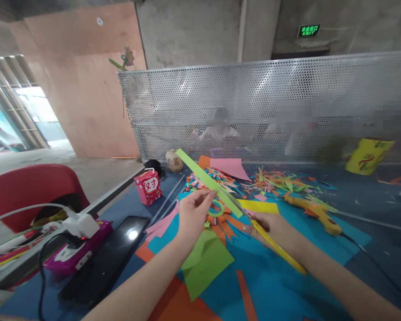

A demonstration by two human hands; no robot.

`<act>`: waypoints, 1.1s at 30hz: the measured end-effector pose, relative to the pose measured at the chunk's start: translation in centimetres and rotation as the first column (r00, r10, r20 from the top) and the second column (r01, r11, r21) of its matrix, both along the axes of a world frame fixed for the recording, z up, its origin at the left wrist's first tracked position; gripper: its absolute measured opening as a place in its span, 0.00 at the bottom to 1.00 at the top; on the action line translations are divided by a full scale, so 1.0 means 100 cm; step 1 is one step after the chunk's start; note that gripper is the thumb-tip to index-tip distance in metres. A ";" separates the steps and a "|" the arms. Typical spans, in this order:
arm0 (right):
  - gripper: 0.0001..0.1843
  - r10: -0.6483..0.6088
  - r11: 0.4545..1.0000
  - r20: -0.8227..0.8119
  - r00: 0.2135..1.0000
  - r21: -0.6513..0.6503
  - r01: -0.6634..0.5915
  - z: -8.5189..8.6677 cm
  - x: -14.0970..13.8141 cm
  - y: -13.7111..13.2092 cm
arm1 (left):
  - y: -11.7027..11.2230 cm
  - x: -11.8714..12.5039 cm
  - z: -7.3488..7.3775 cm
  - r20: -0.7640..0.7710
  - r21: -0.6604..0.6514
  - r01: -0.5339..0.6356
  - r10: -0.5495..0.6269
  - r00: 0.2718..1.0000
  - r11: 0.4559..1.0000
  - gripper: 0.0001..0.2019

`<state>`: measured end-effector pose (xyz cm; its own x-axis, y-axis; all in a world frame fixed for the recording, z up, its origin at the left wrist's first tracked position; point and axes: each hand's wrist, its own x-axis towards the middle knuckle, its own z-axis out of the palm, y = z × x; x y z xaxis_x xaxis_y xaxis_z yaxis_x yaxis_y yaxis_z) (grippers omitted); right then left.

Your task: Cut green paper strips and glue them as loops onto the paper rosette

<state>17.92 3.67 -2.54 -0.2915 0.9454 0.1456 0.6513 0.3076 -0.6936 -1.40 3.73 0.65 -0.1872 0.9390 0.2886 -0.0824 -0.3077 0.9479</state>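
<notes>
My left hand point(193, 213) pinches a long light-green paper strip point(203, 177) that slants up to the left over the table. My right hand point(276, 228) grips yellow-handled scissors point(276, 246), whose blades meet the lower end of the strip near the middle of the view. Below the hands lie a green paper sheet point(205, 263), a yellow sheet point(259, 207) and an orange and green paper rosette point(220, 216) on blue paper point(287, 285).
A yellow glue gun point(316, 213) lies to the right with its cord trailing. A dark tablet point(107, 258), a magenta power strip point(75, 252) and a red carton point(148, 187) sit at the left. Paper scraps point(274, 182) pile up before a perforated metal screen point(270, 107). A red chair point(33, 189) stands left.
</notes>
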 end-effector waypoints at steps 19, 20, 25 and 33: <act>0.16 -0.047 0.998 0.081 0.996 0.050 0.044 -0.006 -0.001 0.003 | -0.001 0.000 -0.001 -0.034 -0.011 0.038 -0.039 0.999 0.999 0.09; 0.16 -0.049 0.998 0.087 0.995 0.052 0.044 -0.007 -0.001 0.003 | -0.001 0.001 -0.001 -0.030 -0.008 0.036 -0.036 0.999 0.999 0.09; 0.16 -0.064 0.995 0.052 0.997 0.075 0.060 -0.009 -0.004 0.003 | 0.000 0.002 -0.002 -0.006 -0.027 0.050 -0.050 0.999 0.998 0.09; 0.15 -0.036 0.999 -0.053 0.998 0.030 0.037 0.001 -0.004 -0.004 | -0.001 0.005 -0.002 -0.005 -0.032 0.051 -0.051 0.999 0.998 0.09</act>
<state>17.49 3.24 -2.47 -0.2482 0.9501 0.1891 0.6254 0.3062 -0.7178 -0.94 3.62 0.41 -0.1372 0.9560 0.2594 -0.0915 -0.2730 0.9577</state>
